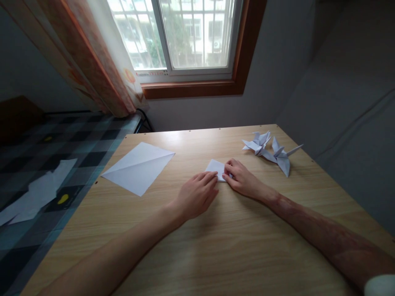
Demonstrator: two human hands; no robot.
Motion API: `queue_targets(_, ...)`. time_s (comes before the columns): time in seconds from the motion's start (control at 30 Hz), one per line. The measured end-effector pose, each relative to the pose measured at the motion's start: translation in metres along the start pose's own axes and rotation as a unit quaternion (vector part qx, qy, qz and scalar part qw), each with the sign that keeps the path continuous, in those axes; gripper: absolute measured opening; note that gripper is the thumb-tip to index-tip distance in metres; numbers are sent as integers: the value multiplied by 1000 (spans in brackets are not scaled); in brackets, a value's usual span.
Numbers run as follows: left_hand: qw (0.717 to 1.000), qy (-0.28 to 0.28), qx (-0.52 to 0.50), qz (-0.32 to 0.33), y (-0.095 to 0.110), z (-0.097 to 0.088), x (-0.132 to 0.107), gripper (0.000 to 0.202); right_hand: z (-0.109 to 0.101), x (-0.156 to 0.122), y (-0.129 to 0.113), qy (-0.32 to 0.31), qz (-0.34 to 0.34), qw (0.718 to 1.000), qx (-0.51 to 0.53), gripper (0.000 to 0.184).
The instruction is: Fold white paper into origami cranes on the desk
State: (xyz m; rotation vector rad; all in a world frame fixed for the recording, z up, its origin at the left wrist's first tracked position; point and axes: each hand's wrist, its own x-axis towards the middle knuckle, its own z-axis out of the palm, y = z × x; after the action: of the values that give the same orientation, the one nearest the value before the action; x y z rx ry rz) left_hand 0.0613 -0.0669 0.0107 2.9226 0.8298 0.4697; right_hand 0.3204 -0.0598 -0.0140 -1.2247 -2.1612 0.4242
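Observation:
A small folded piece of white paper [215, 166] lies on the wooden table between my two hands. My left hand [199, 193] rests over its near left corner, fingers together and pressed down on it. At the paper's right side, my right hand [239, 176] has its fingers curled in a pinch on the edge. Both hands cover parts of the paper, so its lower folds are hidden. To the left lies a larger white paper square [140, 168] with a diagonal crease, touched by neither hand.
Folded paper cranes [258, 144] sit at the table's far right, one more crane [281, 156] beside them. The wooden table [197, 255] has its far edge below a window [197, 37]. On the left, a checked bed [92, 127] holds paper scraps [43, 193].

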Motion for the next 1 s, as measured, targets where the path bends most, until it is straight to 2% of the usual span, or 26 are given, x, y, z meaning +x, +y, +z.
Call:
queue_targets(0.2, 995, -68, -65, 25, -2, 0, -9, 78, -2, 1, -3, -3, 3, 1000, -1, 17)
queue_targets(0.33, 991, -93, -91, 28, -6, -3, -10, 88, -2, 2, -3, -5, 2, 1000, 3, 17)
queue_targets(0.53, 991, -101, -84, 31, -12, -5, -11, 93, -3, 0, -3, -7, 3, 1000, -2, 15)
queue_targets(0.77, 992, -125, -15, 23, -17, -11, -13, 93, -4, 0, 0, -8, 10, 1000, -21, 14)
queue_targets(0.9, 994, -104, 15, 29, -25, -14, -14, 91, -4, 1, 3, 4, 11, 1000, -18, 15)
queue_targets(1.0, 994, -87, 21, 55, -39, -16, -15, 85, -4, 1, 4, 8, 12, 1000, -4, 15)
